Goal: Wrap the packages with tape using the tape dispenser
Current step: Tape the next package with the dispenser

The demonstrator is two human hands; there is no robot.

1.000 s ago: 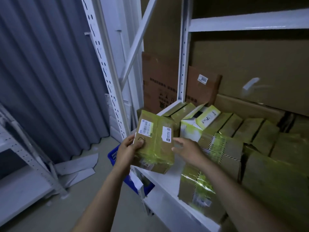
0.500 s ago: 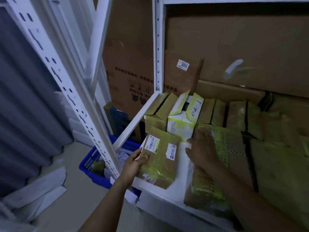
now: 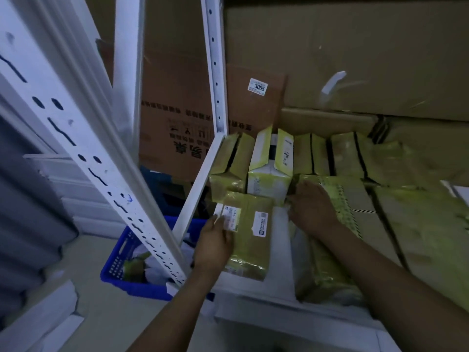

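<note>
A dim storeroom with white steel racking; the nearest shelf [image 3: 280, 240] is a white board at waist level. On the floor to its left sits one blue crate [image 3: 114, 266] holding paper scraps, behind a slanting punched post [image 3: 101, 161].

The left hand [image 3: 215, 246] holds one package [image 3: 250, 240] that lies flat at the shelf's near left edge. The thumb presses on top and the fingers are hidden under the left side. It is a brown carton banded with glossy yellow-green tape and bears two white labels, a barcode one under the thumb and a smaller one to the right.

The right hand [image 3: 313, 207] lies on the far left corner of a big package [image 3: 355, 199], taped alike with a striped edge. Its fingertips bend over the corner; whether they grip I cannot tell.

Beyond, touching side by side, at least four taped packages [image 3: 311, 153] stand on edge, one of them white. Behind them lean brown cartons, one [image 3: 256, 110] tagged 3055.
</note>
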